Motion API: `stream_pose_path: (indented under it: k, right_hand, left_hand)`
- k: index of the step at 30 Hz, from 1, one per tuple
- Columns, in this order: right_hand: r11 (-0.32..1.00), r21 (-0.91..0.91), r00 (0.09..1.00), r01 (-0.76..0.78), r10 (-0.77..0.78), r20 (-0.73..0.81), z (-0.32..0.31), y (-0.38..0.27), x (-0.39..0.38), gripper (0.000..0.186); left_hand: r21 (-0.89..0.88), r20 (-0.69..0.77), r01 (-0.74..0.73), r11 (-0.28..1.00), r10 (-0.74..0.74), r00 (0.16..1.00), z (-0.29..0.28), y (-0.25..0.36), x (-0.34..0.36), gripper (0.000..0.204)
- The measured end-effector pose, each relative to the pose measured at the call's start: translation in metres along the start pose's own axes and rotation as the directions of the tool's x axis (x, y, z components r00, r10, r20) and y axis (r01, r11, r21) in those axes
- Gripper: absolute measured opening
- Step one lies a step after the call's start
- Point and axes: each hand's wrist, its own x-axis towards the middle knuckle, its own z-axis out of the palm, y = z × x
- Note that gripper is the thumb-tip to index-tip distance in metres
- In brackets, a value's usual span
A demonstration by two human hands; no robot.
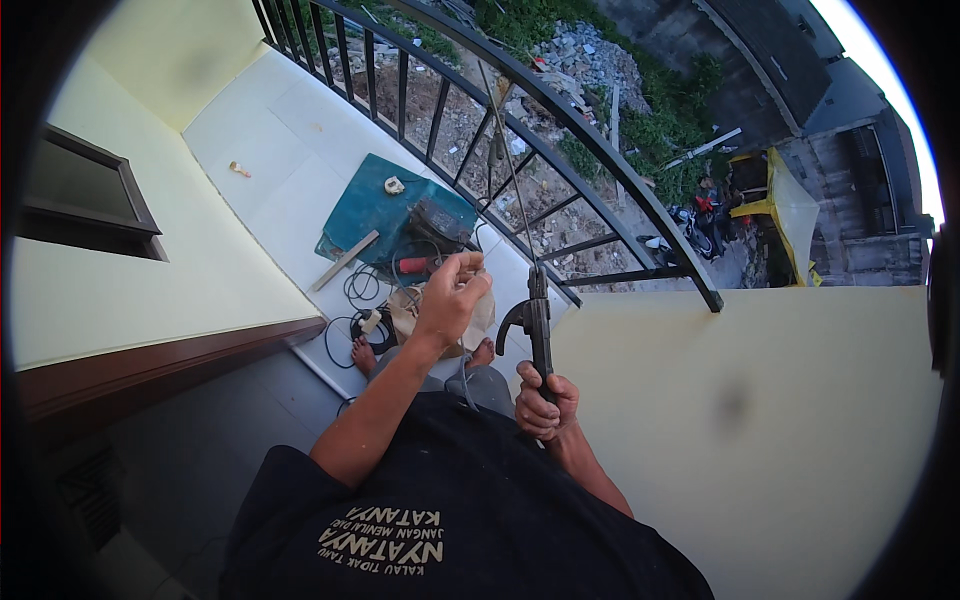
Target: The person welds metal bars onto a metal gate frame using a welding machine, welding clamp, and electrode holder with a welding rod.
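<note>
My right hand is wrapped round the black handle of a welding electrode holder, which stands upright with its curved lever toward the left. From its jaw a long thin welding rod slants up and left, passing in front of the black metal railing. My left hand is raised to the left of the holder, apart from it, with thumb and fingers curled together; what they hold, if anything, cannot be made out. A grey cable hangs below it.
On the white tiled floor lie a teal board, a dark boxy machine, a red-handled tool, a wooden strip and coiled black cables. My bare feet stand beside them. A cream parapet runs along the right; rubble lies below, beyond the railing.
</note>
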Motion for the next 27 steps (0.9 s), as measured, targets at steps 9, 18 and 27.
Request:
stream_pose_path:
  k: [9, 18, 27]
  right_hand:
    - [0.975, -0.21, 0.957, -0.07, 0.006, -0.291, 0.015, -0.002, 0.012, 0.03]
    - [0.848, -0.526, 0.89, -0.059, -0.194, -0.413, 0.013, 0.021, 0.031, 0.067]
    - [0.925, -0.38, 0.902, 0.0, -0.164, -0.399, -0.008, 0.007, 0.029, 0.072]
  left_hand:
    - [0.285, 0.23, 0.155, 0.946, -0.224, 0.947, 0.006, -0.025, -0.048, 0.035]
    - [0.683, 0.303, -0.264, 0.681, 0.065, 0.951, -0.003, -0.049, -0.039, 0.026]
    - [-0.019, -0.023, -0.025, 1.0, 0.024, 0.999, -0.021, -0.02, 0.013, 0.051]
